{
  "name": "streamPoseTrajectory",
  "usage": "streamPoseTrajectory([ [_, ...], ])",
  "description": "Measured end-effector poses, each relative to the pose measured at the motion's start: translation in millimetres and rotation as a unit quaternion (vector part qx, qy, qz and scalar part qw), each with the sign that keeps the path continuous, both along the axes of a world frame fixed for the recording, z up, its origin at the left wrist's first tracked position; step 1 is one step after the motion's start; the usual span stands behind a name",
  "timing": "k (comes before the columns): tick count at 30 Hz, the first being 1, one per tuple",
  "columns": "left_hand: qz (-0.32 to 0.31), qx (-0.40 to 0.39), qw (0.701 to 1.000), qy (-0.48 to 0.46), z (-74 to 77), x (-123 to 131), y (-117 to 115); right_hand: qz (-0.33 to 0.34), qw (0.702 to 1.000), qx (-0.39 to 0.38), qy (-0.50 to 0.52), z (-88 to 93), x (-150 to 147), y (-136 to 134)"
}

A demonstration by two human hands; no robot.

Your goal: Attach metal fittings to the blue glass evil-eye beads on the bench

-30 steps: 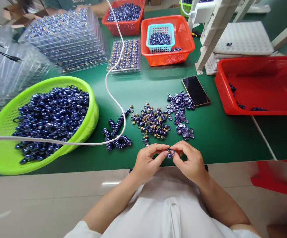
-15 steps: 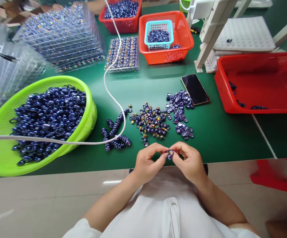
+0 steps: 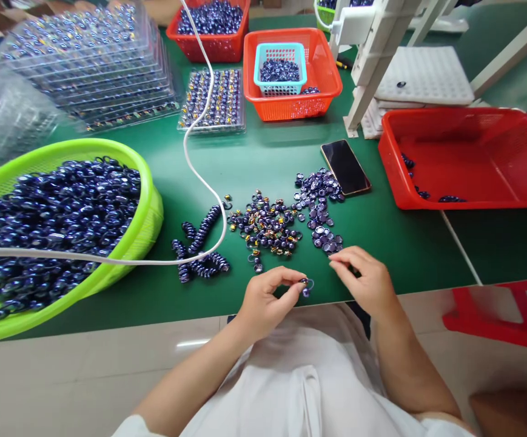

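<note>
My left hand [image 3: 270, 297] pinches a small dark blue metallic ring-shaped piece [image 3: 307, 291] between thumb and forefinger, just above the table's front edge. My right hand [image 3: 365, 279] is apart from it, its thumb and forefinger together at the near end of a pile of small dark round caps [image 3: 327, 238]. Whatever may be between those fingertips is too small to make out. Left of the caps lies a heap of dark pieces with gold-coloured parts [image 3: 267, 224]. Coil-like rows of dark rings [image 3: 205, 230] lie further left.
A lime green basket [image 3: 151, 227] full of dark rings stands left. A white cable [image 3: 194, 164] crosses the table. Behind are stacked clear trays [image 3: 104, 67], an orange basket [image 3: 331, 91] and a phone [image 3: 347, 167]. At right is a red bin [image 3: 395, 176].
My right hand has let go of the ring-shaped piece and moved right, towards the caps. My left hand still holds the piece. The whole view has shifted slightly.
</note>
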State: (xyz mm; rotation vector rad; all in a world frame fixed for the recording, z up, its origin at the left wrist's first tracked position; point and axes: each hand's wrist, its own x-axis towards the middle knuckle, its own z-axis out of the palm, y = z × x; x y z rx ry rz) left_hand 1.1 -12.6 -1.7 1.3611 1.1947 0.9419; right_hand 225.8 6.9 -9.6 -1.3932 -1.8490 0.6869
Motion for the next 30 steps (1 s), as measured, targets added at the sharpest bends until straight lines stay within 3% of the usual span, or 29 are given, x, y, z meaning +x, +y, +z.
streamPoseTrajectory([
  [2, 0.025, -0.030, 0.999, -0.017, -0.9, 1.1, 1.9, -0.032, 0.996, 0.046, -0.071, -5.7, 14.4, 7.1],
  [5, 0.040, -0.061, 0.996, -0.048, 0.1, 3.4, 5.4, -0.027, 0.983, 0.081, -0.162, -14.7, 24.4, 14.7],
  [8, 0.062, -0.085, 0.990, -0.089, 4.6, 5.7, 8.8, -0.033, 0.975, 0.105, -0.192, -18.0, 22.5, 15.6],
  [11, 0.087, -0.122, 0.979, -0.141, 7.1, 6.7, 11.8, -0.024, 0.988, 0.100, -0.118, -11.3, 12.3, 8.5],
  [14, 0.097, -0.160, 0.963, -0.194, 4.1, 7.0, 13.5, 0.037, 0.998, 0.048, 0.015, -0.1, -4.7, -3.2],
  [17, 0.099, -0.186, 0.947, -0.244, -0.6, 7.9, 12.8, 0.068, 0.990, 0.004, 0.127, 5.4, -24.4, -13.1],
  [22, 0.108, -0.199, 0.936, -0.271, -3.0, 8.5, 8.1, 0.016, 0.954, -0.090, 0.286, 1.9, -48.3, -21.5],
  [25, 0.127, -0.189, 0.937, -0.264, -1.1, 8.0, 6.1, 0.014, 0.940, -0.113, 0.321, 1.8, -55.0, -22.4],
  [30, 0.157, -0.160, 0.949, -0.223, 8.8, 9.2, 4.8, 0.011, 0.944, -0.103, 0.312, 3.7, -57.7, -17.9],
])
